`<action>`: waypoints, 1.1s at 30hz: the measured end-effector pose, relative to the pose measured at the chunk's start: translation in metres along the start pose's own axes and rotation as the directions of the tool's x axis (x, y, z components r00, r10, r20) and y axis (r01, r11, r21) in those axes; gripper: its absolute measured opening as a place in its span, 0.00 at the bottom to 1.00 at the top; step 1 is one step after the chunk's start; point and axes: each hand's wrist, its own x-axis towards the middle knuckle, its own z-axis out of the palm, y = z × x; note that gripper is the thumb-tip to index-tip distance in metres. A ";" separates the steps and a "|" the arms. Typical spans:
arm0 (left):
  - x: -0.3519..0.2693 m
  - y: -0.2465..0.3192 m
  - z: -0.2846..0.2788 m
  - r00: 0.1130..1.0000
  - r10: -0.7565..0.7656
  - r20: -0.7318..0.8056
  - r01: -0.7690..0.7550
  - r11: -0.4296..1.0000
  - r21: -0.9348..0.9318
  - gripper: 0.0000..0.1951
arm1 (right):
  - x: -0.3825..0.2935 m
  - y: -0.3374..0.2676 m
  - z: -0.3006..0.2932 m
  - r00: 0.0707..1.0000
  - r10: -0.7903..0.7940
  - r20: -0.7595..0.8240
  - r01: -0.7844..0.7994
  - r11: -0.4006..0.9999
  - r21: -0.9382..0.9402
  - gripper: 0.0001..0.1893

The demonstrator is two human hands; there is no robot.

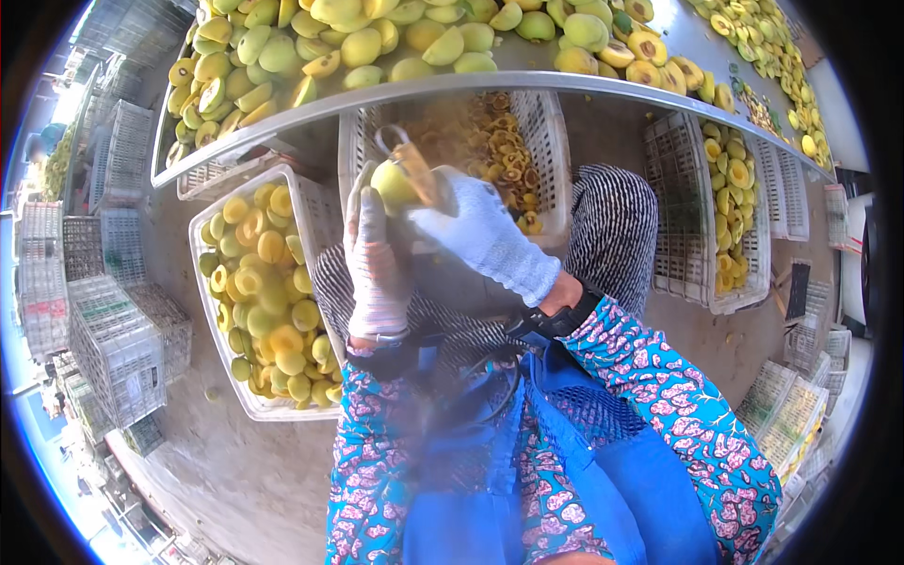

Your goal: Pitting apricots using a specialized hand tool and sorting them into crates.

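Note:
My left hand (371, 258), in a striped knit glove, holds a green-yellow fruit (393, 185) upright against its palm and fingers. My right hand (480, 226), in a pale blue-grey glove, grips a wooden-handled tool (417, 173) with a metal loop at its far end. The tool lies across the right side of the fruit; what it touches there is blurred. Both hands are above the near edge of a white plastic crate (558, 155) holding brown and yellow pit pieces (501, 145). Halved fruits (272, 304) fill another white crate (201, 282) at the left.
A metal table with a raised rim (494, 79) bears many whole and halved fruits (360, 46). At the right stands a crate (706, 275) of halved fruits. Stacked crates (116, 346) line the left side. My knees (611, 226) flank the space below my hands.

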 end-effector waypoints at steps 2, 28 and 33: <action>0.004 -0.011 -0.010 0.996 -0.036 0.080 0.042 0.996 -0.083 0.22 | -0.008 -0.007 0.003 0.984 0.061 0.165 -0.109 0.949 0.297 0.08; -0.021 -0.003 0.020 0.937 -0.242 -0.252 0.205 0.965 -0.162 0.22 | -0.048 0.002 -0.002 0.894 0.231 0.384 -0.095 0.935 -0.342 0.15; -0.010 -0.017 -0.001 0.975 -0.195 -0.105 0.203 0.976 0.076 0.22 | -0.052 -0.004 -0.019 0.844 0.296 0.448 -0.203 0.948 -0.244 0.13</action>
